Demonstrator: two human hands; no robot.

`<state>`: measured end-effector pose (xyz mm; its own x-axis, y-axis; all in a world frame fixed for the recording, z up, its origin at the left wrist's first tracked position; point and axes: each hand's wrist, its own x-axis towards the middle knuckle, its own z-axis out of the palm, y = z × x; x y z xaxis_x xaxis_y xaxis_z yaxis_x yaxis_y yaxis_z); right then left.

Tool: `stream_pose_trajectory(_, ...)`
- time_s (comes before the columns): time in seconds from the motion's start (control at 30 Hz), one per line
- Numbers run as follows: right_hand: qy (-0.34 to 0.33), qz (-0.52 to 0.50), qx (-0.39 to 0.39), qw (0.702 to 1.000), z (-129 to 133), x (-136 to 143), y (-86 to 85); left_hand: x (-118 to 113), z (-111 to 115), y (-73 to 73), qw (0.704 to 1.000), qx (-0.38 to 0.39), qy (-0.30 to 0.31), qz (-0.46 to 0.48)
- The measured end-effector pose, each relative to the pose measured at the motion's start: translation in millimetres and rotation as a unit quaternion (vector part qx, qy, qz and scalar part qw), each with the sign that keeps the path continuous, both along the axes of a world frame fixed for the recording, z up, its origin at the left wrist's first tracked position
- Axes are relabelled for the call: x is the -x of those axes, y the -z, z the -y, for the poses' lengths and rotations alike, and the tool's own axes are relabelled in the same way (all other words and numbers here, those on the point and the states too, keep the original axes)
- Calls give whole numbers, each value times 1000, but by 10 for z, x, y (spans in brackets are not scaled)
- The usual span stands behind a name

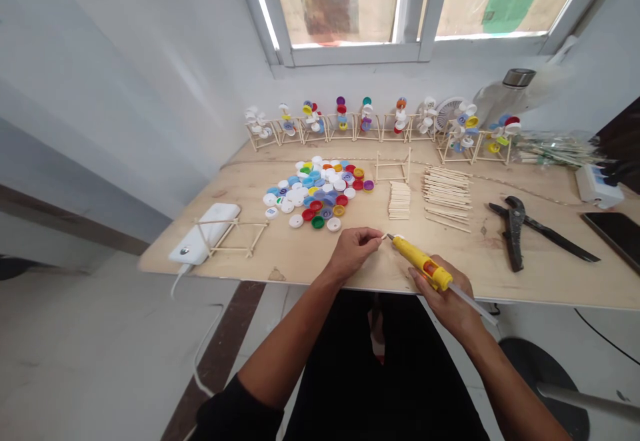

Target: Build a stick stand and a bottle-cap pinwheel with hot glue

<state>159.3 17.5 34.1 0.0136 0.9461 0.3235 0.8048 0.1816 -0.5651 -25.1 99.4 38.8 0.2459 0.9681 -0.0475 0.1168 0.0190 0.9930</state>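
Observation:
My right hand [453, 301] is wrapped round a yellow hot glue gun [420, 260], with a clear glue stick [473, 303] poking out of its rear. At the gun's tip is a short wooden stick [385, 236], pinched between the fingers of my left hand [354, 252]. A white cap [399, 236] is partly hidden behind the nozzle. Just beyond my left hand, many coloured bottle caps [317, 191] lie in a loose pile. Short cut sticks [399, 201] and longer sticks [447, 194] are laid in two stacks beyond the glue gun.
Several stick frames carrying cap wheels [342, 121] line the wall. Bare stick frames stand by the caps [393, 168] and over the white power bank [207, 231]. Pliers [517, 228], a phone [615, 234] and a power adapter [599, 186] occupy the right side.

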Motion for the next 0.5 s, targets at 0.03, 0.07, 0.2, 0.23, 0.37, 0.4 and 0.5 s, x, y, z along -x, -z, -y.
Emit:
stream_pose_trajectory(0.03,1,-2,2,1000,1,1,-1,-1,0,1,1000,-2,0,-1)
stream_pose_trajectory(0.07,3,-3,5,1000,3,3,-4,-2,0,2,1000,-3,0,-1)
stream_pose_trajectory(0.2,-7,-5,21,1000,15,10,-22,-4,1,1,1000,0,-3,7)
stream_pose_trajectory(0.23,-12,-6,25,1000,18,5,-23,-3,0,1,1000,1,-5,8)
stream_pose_trajectory(0.37,-8,-51,47,998,25,-51,4,4,-3,17,1000,1,-6,9)
stream_pose_trajectory(0.4,3,-82,54,995,25,-69,14,6,-5,25,1000,-2,-7,7)
stream_pose_trajectory(0.5,46,-204,68,975,22,-107,20,12,-11,53,1000,-21,-5,-7)
